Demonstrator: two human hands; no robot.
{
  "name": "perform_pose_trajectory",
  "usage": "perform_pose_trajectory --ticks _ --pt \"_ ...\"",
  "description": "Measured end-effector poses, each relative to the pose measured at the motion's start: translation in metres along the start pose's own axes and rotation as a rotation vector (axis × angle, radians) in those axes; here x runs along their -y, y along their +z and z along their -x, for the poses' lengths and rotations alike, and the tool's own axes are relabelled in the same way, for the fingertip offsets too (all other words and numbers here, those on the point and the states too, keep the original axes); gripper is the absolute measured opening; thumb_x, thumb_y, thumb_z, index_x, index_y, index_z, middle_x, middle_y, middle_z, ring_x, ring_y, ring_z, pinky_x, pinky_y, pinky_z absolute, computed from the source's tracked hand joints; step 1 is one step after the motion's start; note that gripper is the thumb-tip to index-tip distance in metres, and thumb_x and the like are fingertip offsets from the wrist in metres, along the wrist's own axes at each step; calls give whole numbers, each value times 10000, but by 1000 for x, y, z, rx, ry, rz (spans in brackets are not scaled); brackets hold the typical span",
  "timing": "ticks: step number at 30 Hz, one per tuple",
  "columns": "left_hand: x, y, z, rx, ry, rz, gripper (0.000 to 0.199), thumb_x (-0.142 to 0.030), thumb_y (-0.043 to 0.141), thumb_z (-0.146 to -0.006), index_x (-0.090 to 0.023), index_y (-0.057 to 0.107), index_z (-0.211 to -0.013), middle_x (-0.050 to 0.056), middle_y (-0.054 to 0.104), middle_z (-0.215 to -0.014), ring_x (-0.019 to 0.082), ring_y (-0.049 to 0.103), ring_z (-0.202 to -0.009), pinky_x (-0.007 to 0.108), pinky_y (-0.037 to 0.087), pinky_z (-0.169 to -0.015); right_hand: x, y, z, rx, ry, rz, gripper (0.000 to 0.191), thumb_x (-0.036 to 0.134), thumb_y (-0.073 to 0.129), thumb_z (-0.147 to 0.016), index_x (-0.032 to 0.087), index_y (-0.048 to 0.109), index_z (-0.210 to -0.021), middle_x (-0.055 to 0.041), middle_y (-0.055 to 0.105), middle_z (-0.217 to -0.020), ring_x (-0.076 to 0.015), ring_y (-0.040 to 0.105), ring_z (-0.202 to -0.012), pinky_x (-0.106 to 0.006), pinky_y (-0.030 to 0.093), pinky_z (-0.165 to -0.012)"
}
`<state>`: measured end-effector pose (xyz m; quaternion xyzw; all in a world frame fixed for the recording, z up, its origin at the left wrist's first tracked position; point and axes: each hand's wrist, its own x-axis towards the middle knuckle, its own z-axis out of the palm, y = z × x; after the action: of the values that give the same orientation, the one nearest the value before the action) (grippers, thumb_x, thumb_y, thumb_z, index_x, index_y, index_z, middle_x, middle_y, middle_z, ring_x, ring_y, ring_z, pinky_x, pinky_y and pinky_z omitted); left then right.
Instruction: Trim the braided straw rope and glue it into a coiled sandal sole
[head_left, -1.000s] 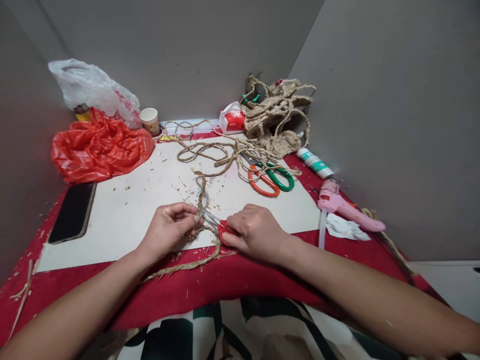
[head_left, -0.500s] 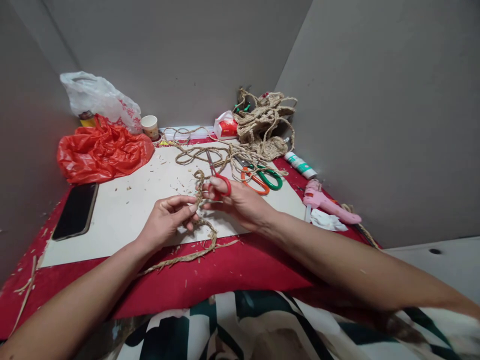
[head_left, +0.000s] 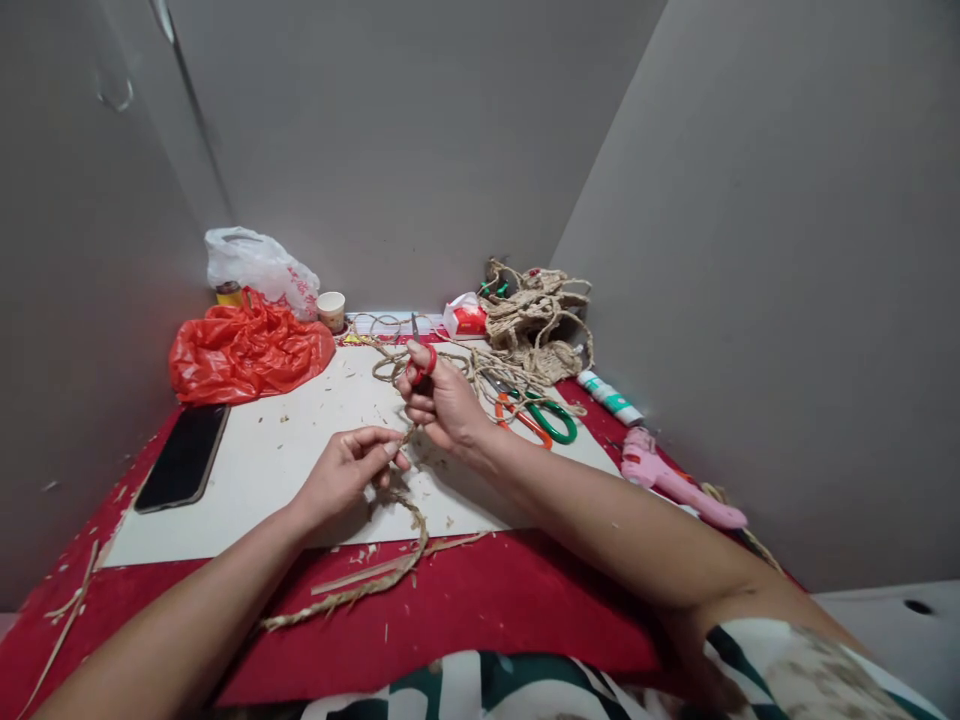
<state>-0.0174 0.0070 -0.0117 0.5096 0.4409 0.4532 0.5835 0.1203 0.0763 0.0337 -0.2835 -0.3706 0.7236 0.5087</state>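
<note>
My left hand (head_left: 352,470) pinches a tan braided straw rope (head_left: 418,530) between thumb and fingers, low over a white board (head_left: 255,460). From there the rope curves down and trails left over the red cloth. My right hand (head_left: 446,395) is raised just beyond, with red-handled scissors (head_left: 424,365) looped on its fingers and the blades pointing up and away. The rope's upper end shows between both hands, partly hidden by the right one; whether the right fingers touch it I cannot tell. Another pair of scissors with one green and one orange handle (head_left: 551,420) lies to the right.
Coiled rope (head_left: 536,320) piles up at the back right beside a tissue pack (head_left: 465,317). A pink glue gun (head_left: 675,485) and white-green roll (head_left: 611,397) sit right. Left are a phone (head_left: 182,458), red plastic bag (head_left: 251,350) and paper cup (head_left: 331,311). Grey walls enclose the table.
My right hand has lifted and turned upward with the scissors, away from the left fingers. My left hand keeps its pinch on the rope. The camera view has tilted up.
</note>
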Motion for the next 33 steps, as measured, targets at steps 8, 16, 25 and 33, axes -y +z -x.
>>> perform_pose_trajectory --ticks 8,16,25,33 --pt "-7 -5 -2 24 -5 20 313 -411 711 -790 -118 726 -898 -16 564 -529 55 364 -459 195 260 -473 21 4 -7 69 -205 99 502 542 787 -651 180 450 -565 60 530 -469 -2 250 -318 -148 131 -315" --pt "-8 1 0 5 -83 155 285 -378 694 -818 -151 674 -991 -113 271 -476 43 167 -406 185 137 -397 26 8 -15 197 -401 244 516 557 778 -669 175 470 -509 59 518 -453 -7 253 -332 -181 143 -331" --pt "-10 -11 -5 77 -213 331 271 -358 668 -823 -104 711 -907 -99 316 -423 28 141 -377 167 138 -377 22 3 -27 195 -295 176 494 545 746 -718 189 462 -526 64 525 -466 -14 223 -318 -191 119 -316" --pt "-10 -11 -8 -27 -169 375 269 -277 820 -665 -146 652 -831 -55 542 -530 -8 262 -357 135 153 -383 43 8 -46 117 -233 166 402 520 646 -846 209 528 -619 39 565 -560 -72 477 -439 -217 445 -469"
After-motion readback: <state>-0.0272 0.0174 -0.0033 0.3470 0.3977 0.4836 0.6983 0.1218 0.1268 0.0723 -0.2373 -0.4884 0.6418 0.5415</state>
